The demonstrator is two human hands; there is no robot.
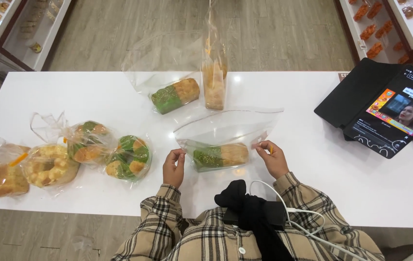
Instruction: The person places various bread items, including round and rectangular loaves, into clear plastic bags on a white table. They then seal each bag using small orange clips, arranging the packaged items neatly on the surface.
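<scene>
Head view: the left hand (173, 167) and right hand (271, 157) each pinch a side of a clear plastic bag (225, 130) lying on the white table (313, 193), fingers closed on the film. Inside it lies one green-and-tan bread roll (220, 156). At twelve o'clock are two more bagged breads: a green-tipped loaf (175, 95) and an upright tan loaf (214, 82). At nine o'clock four tied bags of pastries (66, 157) stand in a row. At two o'clock rests a tablet (392, 113).
</scene>
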